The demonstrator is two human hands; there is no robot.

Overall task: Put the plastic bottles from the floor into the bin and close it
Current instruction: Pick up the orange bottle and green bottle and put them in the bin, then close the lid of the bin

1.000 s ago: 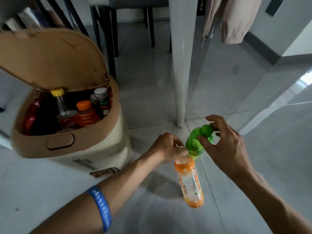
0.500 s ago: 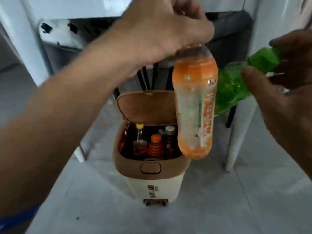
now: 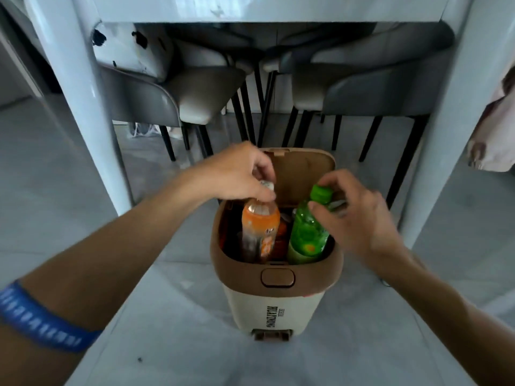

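A beige pedal bin [image 3: 274, 307] with a brown rim stands on the floor in front of me, its brown lid [image 3: 303, 174] tipped up and back. My left hand [image 3: 237, 174] pinches the white cap of an orange bottle [image 3: 259, 232], which stands upright with its lower half inside the bin's mouth on the left. My right hand [image 3: 359, 215] grips the neck of a green bottle [image 3: 308, 232] below its green cap, its base inside the mouth on the right. Other bottles lie dark and mostly hidden behind these two.
A white table [image 3: 267, 9] spans overhead, with one leg [image 3: 83, 107] left of the bin and another [image 3: 443, 135] right of it. Two grey chairs [image 3: 178, 98] with black legs stand behind the bin. Pink cloth [image 3: 496, 132] hangs at the right edge. Grey floor tiles lie all around.
Both hands lifted the orange and green bottles off the floor, carried them up over the bin, and have now lowered them into its open mouth.
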